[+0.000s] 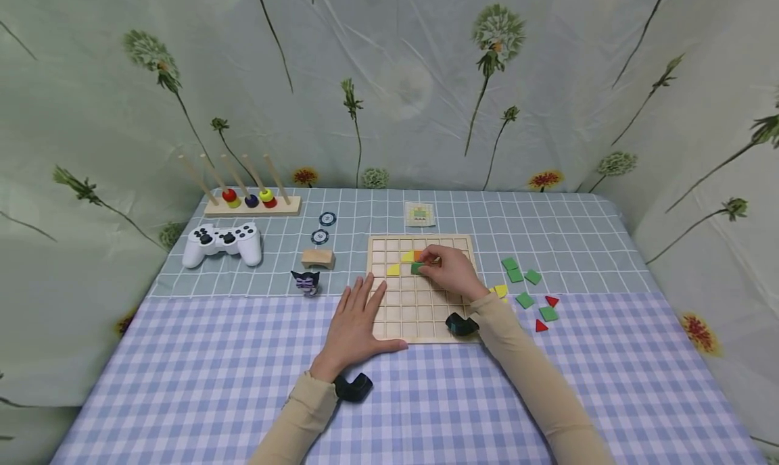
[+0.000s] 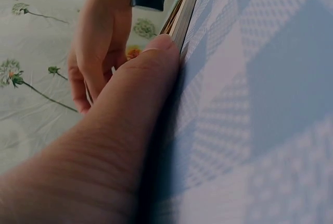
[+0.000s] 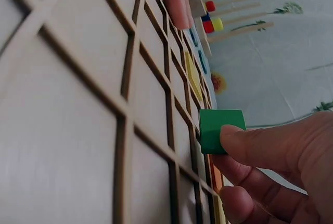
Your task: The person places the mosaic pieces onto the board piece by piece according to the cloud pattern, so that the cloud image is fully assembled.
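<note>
A wooden grid board (image 1: 402, 309) lies in the middle of the table. My right hand (image 1: 447, 270) pinches a green square tile (image 3: 210, 130) between thumb and fingers, over the upper part of the grid. In the right wrist view the tile stands tilted up at the grid lines; whether it touches them I cannot tell. Near it, yellow pieces (image 1: 393, 270) and an orange piece (image 1: 417, 255) sit in cells. My left hand (image 1: 356, 323) rests with straight, spread fingers along the board's left edge, its thumb (image 2: 151, 62) by the near edge.
Right of the board lie several loose green tiles (image 1: 525, 300), red triangles (image 1: 552, 301) and yellow pieces (image 1: 501, 290). A pattern card (image 1: 420, 214) lies behind it. On the left are a game controller (image 1: 222, 244), peg stand (image 1: 252, 209), wooden block (image 1: 318, 258), figurine (image 1: 306, 282) and two discs (image 1: 319, 236).
</note>
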Action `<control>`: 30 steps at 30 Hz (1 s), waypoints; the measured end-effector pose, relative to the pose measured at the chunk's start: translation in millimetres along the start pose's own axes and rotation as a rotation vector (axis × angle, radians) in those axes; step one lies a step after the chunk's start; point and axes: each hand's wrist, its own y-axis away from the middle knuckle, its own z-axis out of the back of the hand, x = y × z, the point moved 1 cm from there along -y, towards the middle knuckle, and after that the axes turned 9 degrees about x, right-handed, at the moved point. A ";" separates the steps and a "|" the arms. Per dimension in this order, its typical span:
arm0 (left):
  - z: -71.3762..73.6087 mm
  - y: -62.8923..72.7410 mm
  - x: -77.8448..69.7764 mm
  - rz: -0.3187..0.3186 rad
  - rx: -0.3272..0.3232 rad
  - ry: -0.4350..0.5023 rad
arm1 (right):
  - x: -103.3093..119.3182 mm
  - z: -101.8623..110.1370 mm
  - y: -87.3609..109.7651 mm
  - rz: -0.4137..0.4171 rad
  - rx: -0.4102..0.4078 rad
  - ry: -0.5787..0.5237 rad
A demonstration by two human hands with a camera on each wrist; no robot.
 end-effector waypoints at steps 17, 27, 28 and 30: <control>1.0 1.2 -1.4 0.078 0.008 0.007 | 11.2 -16.4 -12.8 -0.001 -0.002 0.100; -0.4 1.1 -1.1 0.092 0.020 0.011 | 1.2 -5.2 0.7 0.015 -0.024 0.058; -0.6 0.9 -0.9 0.094 0.022 0.010 | -2.0 -1.0 3.3 0.017 -0.034 0.050; -0.7 0.2 -0.6 0.096 0.018 0.002 | -9.1 9.0 9.2 0.014 -0.058 0.032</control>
